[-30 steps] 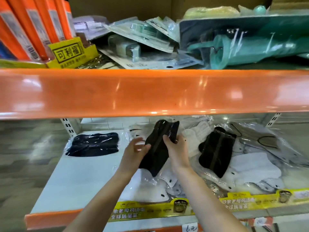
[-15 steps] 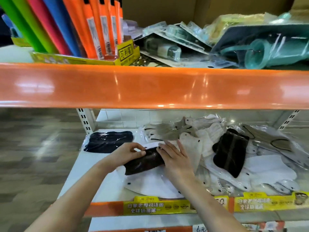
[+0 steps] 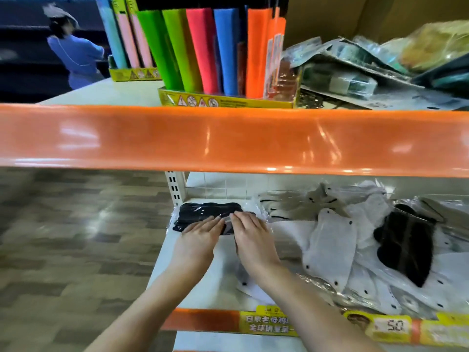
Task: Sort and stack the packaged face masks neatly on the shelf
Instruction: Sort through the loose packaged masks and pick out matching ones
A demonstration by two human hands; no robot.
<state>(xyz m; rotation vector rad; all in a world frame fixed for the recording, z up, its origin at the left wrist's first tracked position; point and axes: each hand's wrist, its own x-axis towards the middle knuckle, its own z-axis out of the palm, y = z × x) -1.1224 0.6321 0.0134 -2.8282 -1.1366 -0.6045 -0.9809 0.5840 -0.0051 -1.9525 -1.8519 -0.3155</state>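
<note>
A small stack of black packaged masks [image 3: 203,212] lies at the back left of the white lower shelf [image 3: 203,288]. My left hand [image 3: 199,241] and my right hand [image 3: 253,240] lie side by side on its near edge, fingers straight, pressing a black pack down onto it. To the right, white packaged masks [image 3: 330,245] are spread in a loose heap, with grey packs [image 3: 304,207] behind them. Another black pack [image 3: 403,240] lies tilted on top of the white ones.
The orange upper shelf edge [image 3: 228,141] hangs just above my hands. On it stand coloured rolls in a yellow box [image 3: 218,52] and loose plastic packages [image 3: 368,72]. Yellow price labels [image 3: 330,326] run along the lower shelf front. A person in blue [image 3: 76,57] stands far left.
Both hands carried the black pack from the middle of the shelf leftward and back onto the black stack, and now lie flat on it. The view shifted left.
</note>
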